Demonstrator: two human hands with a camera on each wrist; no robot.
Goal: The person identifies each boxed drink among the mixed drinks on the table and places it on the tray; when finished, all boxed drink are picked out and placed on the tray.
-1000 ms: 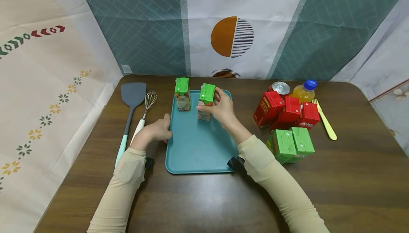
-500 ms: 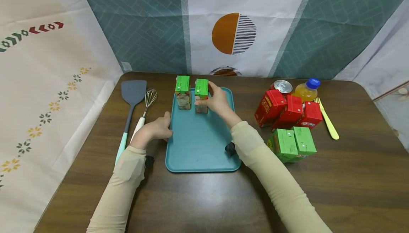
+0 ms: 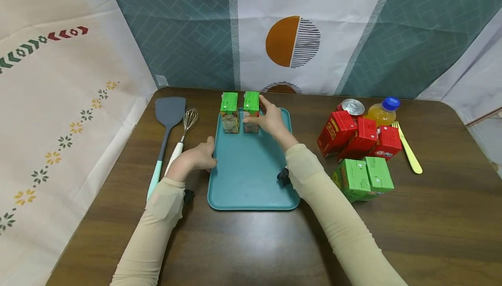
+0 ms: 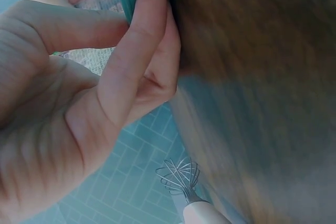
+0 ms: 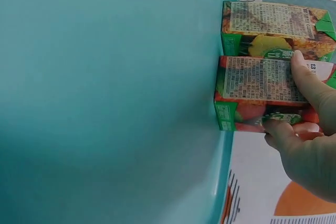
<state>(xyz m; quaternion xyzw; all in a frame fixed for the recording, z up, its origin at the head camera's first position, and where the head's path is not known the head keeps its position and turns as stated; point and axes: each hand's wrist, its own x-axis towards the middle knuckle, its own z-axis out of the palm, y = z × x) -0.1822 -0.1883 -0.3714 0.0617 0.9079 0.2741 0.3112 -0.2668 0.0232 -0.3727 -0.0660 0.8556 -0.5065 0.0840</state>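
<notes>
Brown worktop (image 3: 243, 246) carries everything. Teal tray (image 3: 255, 177) sits mid-worktop. Grey spatula (image 3: 170, 111) lies left of it, three red boxes (image 3: 360, 137) stand well to the right, two green boxes (image 3: 356, 177) nearer the person. Whisk (image 3: 178, 151) lies between spatula and tray. Left grip (image 3: 201, 155): thumb and fingers pinching the tray's left rim, per left wrist view. Right grip (image 3: 270, 120): thumb and fingers pinching the right-hand carton (image 3: 251, 100), green-topped, upright at the tray's far end. Left-hand carton (image 3: 229, 101), also green-topped and upright, just beside it. Blue-capped bottle (image 3: 382, 114) and can (image 3: 352, 107) behind the red boxes; yellow fork (image 3: 408, 151) to their right.
</notes>
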